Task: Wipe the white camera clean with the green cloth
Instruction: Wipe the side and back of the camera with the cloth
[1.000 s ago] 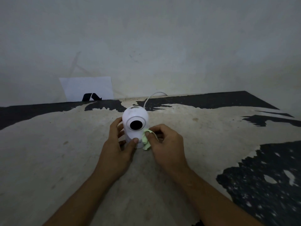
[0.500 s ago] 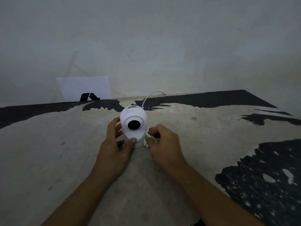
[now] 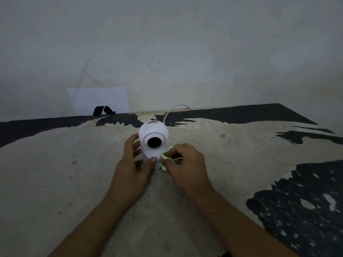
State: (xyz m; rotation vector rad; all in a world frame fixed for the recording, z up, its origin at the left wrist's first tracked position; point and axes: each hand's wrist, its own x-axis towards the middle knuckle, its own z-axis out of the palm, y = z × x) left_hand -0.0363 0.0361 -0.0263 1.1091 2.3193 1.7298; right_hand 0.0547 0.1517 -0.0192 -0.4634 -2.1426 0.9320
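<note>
I cup my left hand [image 3: 132, 168] around the white camera [image 3: 153, 143] standing on the floor [image 3: 55, 173] to steady it, while my right hand [image 3: 185, 164] pinches the bunched green cloth [image 3: 164, 157] against its lower right side.

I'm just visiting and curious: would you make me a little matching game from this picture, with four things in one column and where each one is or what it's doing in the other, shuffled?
Things:
1. round white plastic camera
2. crumpled pale green cloth
3. left hand
4. white sheet of paper with a black mark

Places or states:
A. leaning against the wall at the back
B. pinched in the right hand
C. standing upright, dark lens towards the person
D. gripping the camera's base, thumb in front

Pairs: 1-C, 2-B, 3-D, 4-A
</note>
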